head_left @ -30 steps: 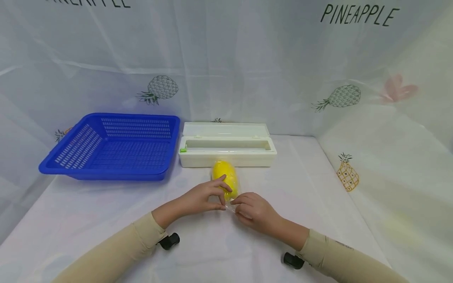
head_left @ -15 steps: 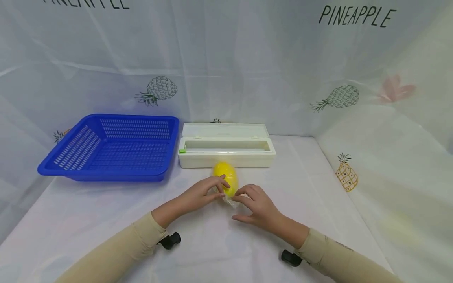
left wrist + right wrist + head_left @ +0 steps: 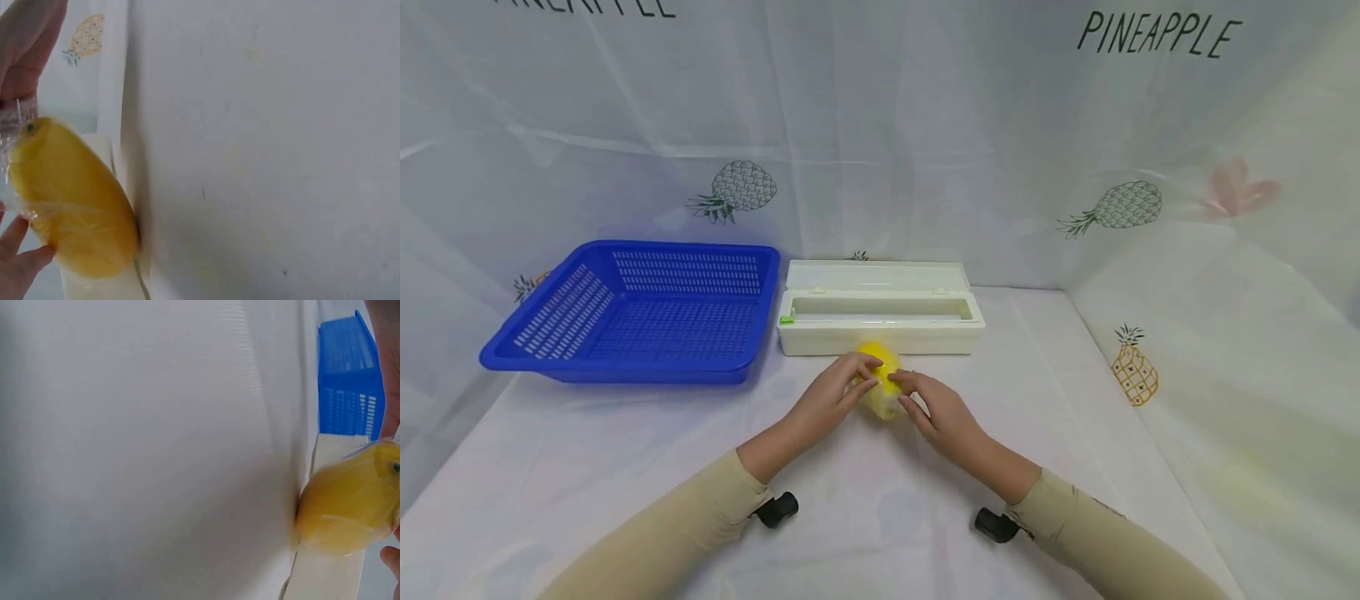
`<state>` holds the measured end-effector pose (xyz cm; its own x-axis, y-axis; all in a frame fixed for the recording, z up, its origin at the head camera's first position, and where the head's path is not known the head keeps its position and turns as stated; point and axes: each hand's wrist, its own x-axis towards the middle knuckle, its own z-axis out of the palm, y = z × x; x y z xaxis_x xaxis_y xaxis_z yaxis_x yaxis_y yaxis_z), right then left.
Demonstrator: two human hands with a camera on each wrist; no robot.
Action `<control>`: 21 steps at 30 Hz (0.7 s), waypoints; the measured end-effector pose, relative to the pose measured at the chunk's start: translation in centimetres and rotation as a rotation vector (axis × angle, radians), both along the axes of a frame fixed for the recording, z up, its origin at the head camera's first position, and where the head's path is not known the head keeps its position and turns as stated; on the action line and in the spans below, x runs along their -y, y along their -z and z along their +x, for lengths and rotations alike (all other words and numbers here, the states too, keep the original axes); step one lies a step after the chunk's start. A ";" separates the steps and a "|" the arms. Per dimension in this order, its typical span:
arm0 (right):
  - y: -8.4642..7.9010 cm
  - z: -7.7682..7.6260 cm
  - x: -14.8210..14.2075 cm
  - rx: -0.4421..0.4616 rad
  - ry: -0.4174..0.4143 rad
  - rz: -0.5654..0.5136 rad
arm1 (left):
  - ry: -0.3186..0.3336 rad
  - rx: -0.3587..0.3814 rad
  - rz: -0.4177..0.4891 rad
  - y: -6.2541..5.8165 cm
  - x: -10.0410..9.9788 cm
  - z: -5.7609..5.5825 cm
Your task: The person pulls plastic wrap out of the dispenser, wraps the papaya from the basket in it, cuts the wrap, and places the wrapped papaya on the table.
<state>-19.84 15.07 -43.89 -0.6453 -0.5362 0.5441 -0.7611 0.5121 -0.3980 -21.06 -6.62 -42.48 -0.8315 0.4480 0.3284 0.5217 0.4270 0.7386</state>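
Note:
A yellow mango [image 3: 877, 351], wrapped in clear plastic wrap [image 3: 880, 402], lies on the table against the white box's front. From the left, my left hand [image 3: 823, 400] reaches over it, fingertips touching the wrapped top. My right hand [image 3: 946, 419] touches the wrap from the right, its thumb apart from its fingers. In the left wrist view the mango [image 3: 75, 200] shows a dark spot at one end, where loose wrap [image 3: 12, 128] bunches. In the right wrist view the mango [image 3: 350, 503] hides part of the hands.
Behind the mango stands a long white plastic-wrap dispenser [image 3: 880, 339], its lid up, with a green slider [image 3: 787, 320] at its left end. A blue perforated basket [image 3: 617, 372] sits to the left. White pineapple-print cloth hangs behind and at the right.
Both hands have moved forward and closer together over the mango. The loose wrap at its near end now lies folded up against it. Box and basket have stayed put.

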 end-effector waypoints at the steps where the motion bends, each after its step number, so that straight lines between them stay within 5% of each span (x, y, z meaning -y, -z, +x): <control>1: -0.1 0.0 0.0 -0.002 0.009 -0.012 | -0.019 -0.002 0.002 0.0 -0.1 0.0; 10: 0.2 -0.5 0.3 0.011 0.078 -0.124 | -0.155 0.038 -0.067 -0.2 -1.2 0.0; 21: 0.3 -2.2 0.2 0.043 -0.011 -0.109 | -0.196 0.029 -0.129 -0.2 -1.4 -0.2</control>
<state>-22.01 14.90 -44.19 -0.6638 -0.4824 0.5716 -0.7474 0.4554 -0.4837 -21.26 -5.21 -42.25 -0.9152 0.3133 0.2536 0.3986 0.6097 0.6851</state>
